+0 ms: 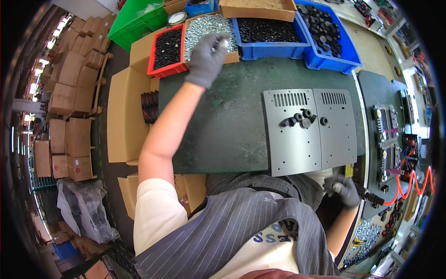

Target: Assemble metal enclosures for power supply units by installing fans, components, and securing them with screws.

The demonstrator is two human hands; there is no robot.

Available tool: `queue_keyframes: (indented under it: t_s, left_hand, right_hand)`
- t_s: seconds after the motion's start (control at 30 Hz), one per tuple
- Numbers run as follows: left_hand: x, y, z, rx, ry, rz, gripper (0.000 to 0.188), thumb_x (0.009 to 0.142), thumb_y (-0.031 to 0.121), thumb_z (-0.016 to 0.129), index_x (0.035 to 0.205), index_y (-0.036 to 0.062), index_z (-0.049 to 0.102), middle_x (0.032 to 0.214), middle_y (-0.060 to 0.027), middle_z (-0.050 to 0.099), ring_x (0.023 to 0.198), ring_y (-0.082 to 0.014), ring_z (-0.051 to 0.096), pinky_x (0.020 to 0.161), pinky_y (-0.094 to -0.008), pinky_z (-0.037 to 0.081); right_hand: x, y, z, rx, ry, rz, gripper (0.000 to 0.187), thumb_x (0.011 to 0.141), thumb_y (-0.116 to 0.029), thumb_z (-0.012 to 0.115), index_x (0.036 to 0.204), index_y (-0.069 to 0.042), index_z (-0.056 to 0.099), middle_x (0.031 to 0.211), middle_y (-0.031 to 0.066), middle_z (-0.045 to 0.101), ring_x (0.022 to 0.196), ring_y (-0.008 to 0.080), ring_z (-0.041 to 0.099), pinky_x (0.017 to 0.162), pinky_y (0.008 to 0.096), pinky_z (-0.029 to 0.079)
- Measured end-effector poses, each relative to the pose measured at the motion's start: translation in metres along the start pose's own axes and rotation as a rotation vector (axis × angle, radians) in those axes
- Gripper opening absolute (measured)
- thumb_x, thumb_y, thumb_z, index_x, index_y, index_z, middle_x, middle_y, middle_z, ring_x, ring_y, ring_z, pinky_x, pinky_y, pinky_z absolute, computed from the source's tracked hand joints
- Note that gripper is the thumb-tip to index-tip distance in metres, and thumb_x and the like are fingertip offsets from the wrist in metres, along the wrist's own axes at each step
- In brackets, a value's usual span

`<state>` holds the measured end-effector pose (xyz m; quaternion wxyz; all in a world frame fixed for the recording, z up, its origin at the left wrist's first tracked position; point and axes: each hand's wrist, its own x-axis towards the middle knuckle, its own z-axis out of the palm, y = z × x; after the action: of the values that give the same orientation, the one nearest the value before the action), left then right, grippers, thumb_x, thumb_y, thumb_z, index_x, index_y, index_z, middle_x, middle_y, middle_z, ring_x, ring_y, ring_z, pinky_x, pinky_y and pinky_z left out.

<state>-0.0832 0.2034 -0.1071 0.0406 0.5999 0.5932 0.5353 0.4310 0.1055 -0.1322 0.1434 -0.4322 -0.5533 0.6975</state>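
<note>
Head view: a person sits at a dark green table (218,121), both hands in grey gloves and set far apart.
Left arm: bent a little at the elbow, the bare forearm slanting up and inward across the table's left part to its far side.
Left hand (206,60): over the front of a carton (232,57) of small silver fasteners (204,27), back of the glove toward the camera, fingers bent and pointing away from the body; I cannot tell whether they grip a fastener.
Right arm: low at the person's right side, elbow bent, forearm rising toward the table's near right corner.
Right hand (344,190): fingers curled and pointing left, beside the panels' near right corner and near a black tool (373,198) on an orange coiled hose (413,184); whether it grasps anything I cannot tell.
Grey panels: a left panel (292,149) and a right panel (338,144) lie flat, side by side, on the table's right part.
Black caps (304,122): clustered loosely on the left panel, with one on the right panel near the seam.
Neighbouring bins: a red bin (169,71) left of the carton, a blue bin (273,51) right of it.
</note>
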Motion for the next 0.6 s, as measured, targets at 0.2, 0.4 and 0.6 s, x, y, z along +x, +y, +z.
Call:
queue_keyframes:
  t_s: [0.2, 0.4, 0.6]
  left_hand:
    - [0.086, -0.068, -0.038, 0.842, -0.448, -0.181, 0.059, 0.084, 0.053, 0.049, 0.133, 0.0196, 0.045, 0.128, -0.0166, 0.05, 0.118, -0.0314, 0.048, 0.099, -0.038, 0.038]
    - [0.113, -0.102, -0.018, 0.891, -0.698, -0.312, 0.068, 0.086, 0.061, 0.038, 0.139, 0.0186, 0.035, 0.141, -0.0194, 0.035, 0.131, -0.0338, 0.033, 0.107, -0.0407, 0.028]
    - [0.11, -0.078, -0.011, 0.748, -0.797, -0.432, 0.056, 0.08, 0.035, 0.054, 0.128, 0.0077, 0.048, 0.129, -0.0194, 0.049, 0.119, -0.0323, 0.048, 0.1, -0.0372, 0.036]
  right_hand:
    - [-0.068, 0.094, -0.052, -0.347, 0.91, 0.218, 0.024, 0.082, -0.022, 0.066, 0.097, -0.003, 0.066, 0.076, 0.0017, 0.061, 0.057, 0.0081, 0.05, 0.049, 0.023, 0.038]
    - [-0.06, 0.094, -0.043, -0.234, 1.06, 0.154, 0.03, 0.083, -0.012, 0.064, 0.108, 0.003, 0.061, 0.09, 0.0043, 0.066, 0.075, 0.0085, 0.057, 0.065, 0.0212, 0.044]
    - [-0.057, 0.112, -0.029, 0.022, 1.251, -0.239, 0.038, 0.081, -0.002, 0.063, 0.118, 0.004, 0.055, 0.108, 0.0077, 0.061, 0.093, 0.0127, 0.057, 0.081, 0.0249, 0.046]
